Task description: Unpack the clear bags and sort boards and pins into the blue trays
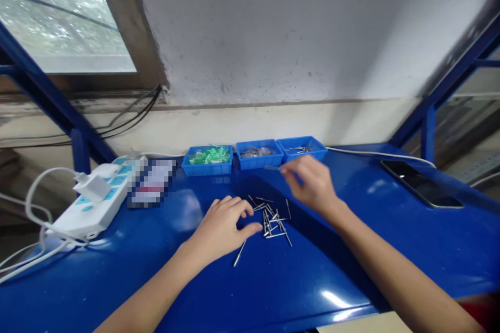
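A loose pile of metal blind rivets (273, 222), thin silvery pins with thicker ends, lies on the blue tabletop (187, 281). My left hand (226, 221) rests at the pile's left edge, thumb and fingers apart, holding nothing visible. One single rivet (239, 255) lies on its own below that hand. Above and right of the pile, my right hand (308, 179) is raised in front of the bins, its fingertips pinched together. A faint thin shape shows at those fingertips, too blurred to name. Behind it, a blue bin (302, 156) contains more thin metal pins.
Beside it stand a blue bin (261, 162) of small brownish-grey pieces and a blue bin (207, 168) of green pieces. A white power strip (101, 203) with a plug and cables sits left, next to a pixelated item (153, 183). A black phone (422, 184) lies right.
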### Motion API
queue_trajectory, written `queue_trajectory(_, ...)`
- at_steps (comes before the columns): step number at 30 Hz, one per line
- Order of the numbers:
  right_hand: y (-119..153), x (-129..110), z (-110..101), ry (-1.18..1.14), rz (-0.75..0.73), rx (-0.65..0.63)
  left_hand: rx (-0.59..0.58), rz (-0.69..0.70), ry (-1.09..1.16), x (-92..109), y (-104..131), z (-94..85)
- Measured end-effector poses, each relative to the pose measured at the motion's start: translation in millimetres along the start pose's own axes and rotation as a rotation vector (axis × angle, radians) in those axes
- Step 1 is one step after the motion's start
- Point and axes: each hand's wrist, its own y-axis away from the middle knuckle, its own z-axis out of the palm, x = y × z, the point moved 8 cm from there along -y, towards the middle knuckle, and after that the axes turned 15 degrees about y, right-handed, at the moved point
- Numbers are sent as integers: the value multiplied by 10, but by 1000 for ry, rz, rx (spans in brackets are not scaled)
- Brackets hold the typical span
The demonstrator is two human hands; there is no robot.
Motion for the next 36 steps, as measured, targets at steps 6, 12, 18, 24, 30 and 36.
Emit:
queue_trajectory(6,274,1128,137,331,476,-104,-91,1,-85,-15,8,138)
queue_trajectory(12,220,95,367,-111,188,-300,108,6,118,-90,-59,-92)
queue_trajectory(18,200,-622,374,-267,-70,-347,216,3,257,-133,-65,-184)
queue_trajectory(24,233,-652,366,-221,-157,-321,179,-40,304,-172,-93,-134)
queue_trajectory(30,235,-761,312,-136,-237,-263,124,-92,489,-236,-105,-62)
queue_trajectory(36,229,-676,305,-111,-155,-226,211,-62,577,-244,-85,-155)
